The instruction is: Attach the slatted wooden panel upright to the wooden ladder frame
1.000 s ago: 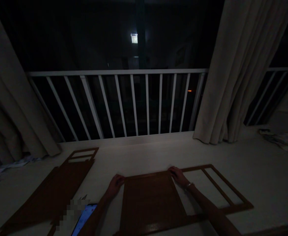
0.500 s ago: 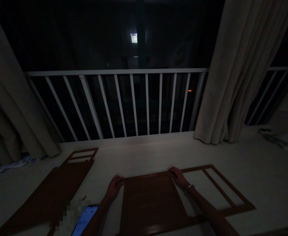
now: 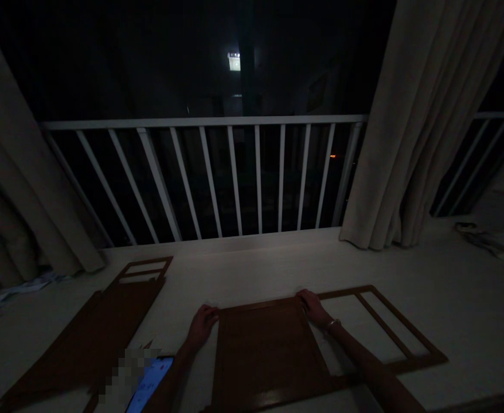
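Note:
A flat brown wooden panel [image 3: 264, 355] with a raised border lies on the pale ledge in front of me. My left hand [image 3: 202, 326] is closed at its far left corner, fingers bent over the edge. At the far right corner, my right hand [image 3: 313, 307] grips the edge in the same way, with a bracelet [image 3: 333, 324] on that wrist. From behind the panel, a brown open frame with crossbars [image 3: 385, 322] extends to the right, passing beneath my right forearm. The thumbs are hard to make out in the dim light.
To the left lies another brown panel [image 3: 92, 332] with an open frame end [image 3: 146, 268]. A lit phone [image 3: 151, 384] is beside my left forearm. White railing [image 3: 204, 122] and curtains [image 3: 376, 172] stand beyond the ledge [image 3: 243, 269]. Cloth [image 3: 492, 241] lies at right.
Both hands stay at the panel's far corners, with almost no movement. The view has shifted very slightly.

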`<action>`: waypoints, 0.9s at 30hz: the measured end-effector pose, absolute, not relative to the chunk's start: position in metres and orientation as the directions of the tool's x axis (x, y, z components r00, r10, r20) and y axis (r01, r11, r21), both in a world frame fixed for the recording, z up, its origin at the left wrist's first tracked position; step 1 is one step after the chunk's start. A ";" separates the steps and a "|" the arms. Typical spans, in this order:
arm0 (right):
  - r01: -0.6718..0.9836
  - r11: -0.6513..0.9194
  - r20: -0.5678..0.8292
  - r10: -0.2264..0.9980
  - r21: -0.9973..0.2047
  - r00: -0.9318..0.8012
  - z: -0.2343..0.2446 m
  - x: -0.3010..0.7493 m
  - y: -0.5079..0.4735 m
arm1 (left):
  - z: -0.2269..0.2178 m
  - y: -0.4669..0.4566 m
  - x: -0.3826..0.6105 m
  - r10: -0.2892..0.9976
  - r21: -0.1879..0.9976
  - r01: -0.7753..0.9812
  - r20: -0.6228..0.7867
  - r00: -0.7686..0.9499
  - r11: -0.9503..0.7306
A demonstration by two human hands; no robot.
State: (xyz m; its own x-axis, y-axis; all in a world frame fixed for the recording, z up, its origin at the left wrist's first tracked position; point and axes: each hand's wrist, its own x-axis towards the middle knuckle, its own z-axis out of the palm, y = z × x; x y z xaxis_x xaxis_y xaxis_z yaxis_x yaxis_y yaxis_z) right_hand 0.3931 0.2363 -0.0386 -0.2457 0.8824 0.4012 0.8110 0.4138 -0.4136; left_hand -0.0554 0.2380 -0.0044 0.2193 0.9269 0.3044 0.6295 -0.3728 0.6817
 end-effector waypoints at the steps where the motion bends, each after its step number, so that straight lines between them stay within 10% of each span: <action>1: 0.810 0.420 0.407 0.879 -0.409 -0.250 -0.038 0.393 0.236 | -0.004 0.238 -0.056 0.926 0.696 0.612 0.303 0.225 -0.376; 27: 0.785 0.435 0.443 0.866 -0.441 -0.231 -0.037 0.391 0.233 | 0.009 0.234 -0.056 0.920 0.739 0.549 0.293 0.262 -0.391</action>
State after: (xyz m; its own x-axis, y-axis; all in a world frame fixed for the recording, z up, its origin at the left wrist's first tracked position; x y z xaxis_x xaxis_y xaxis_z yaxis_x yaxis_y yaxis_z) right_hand 0.3914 0.2326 -0.0366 -0.2308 0.8664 0.4428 0.7854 0.4345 -0.4408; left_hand -0.0560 0.2335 0.0088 0.2618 0.9197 0.2926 0.5490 -0.3913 0.7386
